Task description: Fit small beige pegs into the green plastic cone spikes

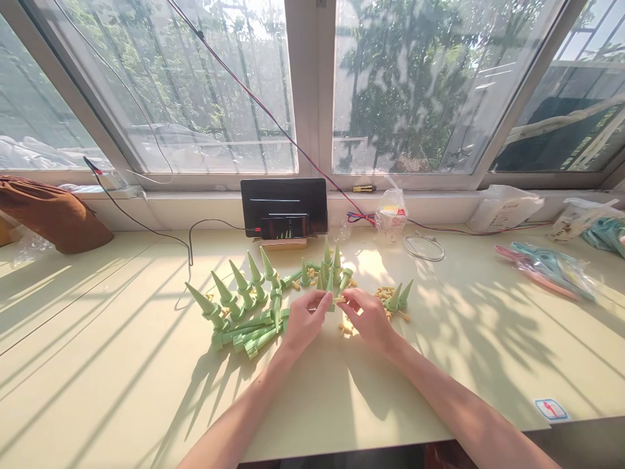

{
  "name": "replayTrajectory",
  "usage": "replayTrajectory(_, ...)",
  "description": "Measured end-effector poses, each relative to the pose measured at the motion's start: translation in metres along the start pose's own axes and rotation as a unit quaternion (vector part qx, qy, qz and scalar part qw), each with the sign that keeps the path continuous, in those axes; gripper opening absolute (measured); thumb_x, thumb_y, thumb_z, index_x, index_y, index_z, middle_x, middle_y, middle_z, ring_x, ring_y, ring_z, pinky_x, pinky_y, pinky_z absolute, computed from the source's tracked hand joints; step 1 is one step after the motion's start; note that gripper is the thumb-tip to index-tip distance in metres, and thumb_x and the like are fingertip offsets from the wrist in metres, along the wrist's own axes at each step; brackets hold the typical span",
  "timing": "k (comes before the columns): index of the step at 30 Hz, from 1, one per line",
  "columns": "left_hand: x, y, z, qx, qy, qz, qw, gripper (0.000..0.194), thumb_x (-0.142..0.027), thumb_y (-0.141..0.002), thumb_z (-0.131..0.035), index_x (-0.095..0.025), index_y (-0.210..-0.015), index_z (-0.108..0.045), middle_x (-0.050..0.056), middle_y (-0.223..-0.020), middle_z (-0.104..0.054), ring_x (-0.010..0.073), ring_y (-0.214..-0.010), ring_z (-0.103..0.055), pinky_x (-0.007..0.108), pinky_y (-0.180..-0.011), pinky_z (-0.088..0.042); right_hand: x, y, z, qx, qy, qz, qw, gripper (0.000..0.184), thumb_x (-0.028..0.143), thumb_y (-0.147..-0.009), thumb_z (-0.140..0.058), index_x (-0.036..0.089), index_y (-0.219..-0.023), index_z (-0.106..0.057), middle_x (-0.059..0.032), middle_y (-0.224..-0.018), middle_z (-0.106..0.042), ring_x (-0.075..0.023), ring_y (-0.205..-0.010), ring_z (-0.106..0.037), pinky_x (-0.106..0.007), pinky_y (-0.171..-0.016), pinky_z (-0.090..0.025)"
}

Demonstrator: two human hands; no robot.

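Though amid cones (267,264), fingers (321,306) inside table edge (351,447)

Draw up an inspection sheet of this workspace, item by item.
Surface: pale table, sunlit, shadow-streaked
Workpieces: green cones mostly standing; green tubes lying; yellow pegs scattered
Clutter: brown pouch, bagged cup, black tablet
Grippers: nothing seen; left hand at a green cone, right hand pinching a yellow peg
Cables: black cable at left; red-blue cable crossing the window
Surroundings: window, trees outside
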State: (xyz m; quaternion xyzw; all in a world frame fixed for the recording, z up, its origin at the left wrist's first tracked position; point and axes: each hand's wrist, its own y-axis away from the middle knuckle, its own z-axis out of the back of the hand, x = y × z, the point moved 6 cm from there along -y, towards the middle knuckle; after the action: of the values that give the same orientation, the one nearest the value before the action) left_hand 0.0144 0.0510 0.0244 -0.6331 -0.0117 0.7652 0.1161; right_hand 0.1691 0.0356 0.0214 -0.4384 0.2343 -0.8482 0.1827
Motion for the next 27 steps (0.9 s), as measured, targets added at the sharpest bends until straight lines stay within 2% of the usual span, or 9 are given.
replayTrajectory(5,0.0007,-0.0002,-0.0007,0.006,0.005,0.003,1.000,0.038,-0.051,-0.086,-0.062,-0.015,-0.093,-0.073,-0.004,-0.046,-0.051,0.0100,-0.041,-0.045,0.022,-0.043,-0.035,0.0018,-0.0003,0.0016,-0.010,-0.013,0.020,1.000,0.020,0.035,-0.096,-0.053,0.021,-0.093,-0.066,-0.0060,-0.083,-0.066,-0.0161,-0.064,-0.057,-0.030,-0.064,-0.048)
replayTrajectory(10,0.0013,0.0002,-0.0009,0.011,0.003,0.008,1.000,0.037,-0.050,-0.087,-0.061,-0.015,-0.093,-0.072,-0.004,-0.048,-0.050,0.0086,-0.041,-0.042,0.021,-0.044,-0.035,0.0045,0.0001,0.0011,0.013,-0.007,0.047,0.999,0.025,0.037,-0.099,-0.050,0.020,-0.087,-0.065,-0.0042,-0.074,-0.062,-0.0160,-0.064,-0.055,-0.028,-0.061,-0.045)
replayTrajectory(16,0.0018,0.0006,-0.0005,0.012,-0.005,0.010,1.000,0.037,-0.050,-0.088,-0.059,-0.016,-0.087,-0.071,-0.005,-0.048,-0.047,0.0080,-0.042,-0.041,0.021,-0.046,-0.034,0.0069,0.0004,0.0003,0.042,-0.019,0.038,0.998,0.023,0.031,-0.099,-0.049,0.018,-0.085,-0.062,-0.0016,-0.070,-0.057,-0.0141,-0.060,-0.051,-0.027,-0.059,-0.041)
replayTrajectory(21,0.0033,0.0006,-0.0014,0.024,0.000,0.010,1.000,0.036,-0.051,-0.088,-0.058,-0.017,-0.081,-0.066,-0.004,-0.054,-0.050,0.0075,-0.043,-0.041,0.021,-0.044,-0.033,0.0058,0.0009,-0.0016,0.045,-0.018,0.048,0.998,0.025,0.032,-0.100,-0.047,0.019,-0.083,-0.060,-0.0015,-0.069,-0.058,-0.0142,-0.061,-0.051,-0.026,-0.060,-0.040)
replayTrajectory(27,0.0032,0.0003,-0.0008,0.031,-0.017,0.004,0.999,0.036,-0.051,-0.089,-0.057,-0.017,-0.079,-0.066,-0.004,-0.050,-0.047,0.0078,-0.042,-0.038,0.021,-0.043,-0.033,0.0030,0.0019,-0.0024,0.049,-0.014,0.043,0.998,0.026,0.032,-0.099,-0.047,0.019,-0.082,-0.060,-0.0017,-0.069,-0.060,-0.0140,-0.061,-0.051,-0.026,-0.059,-0.040)
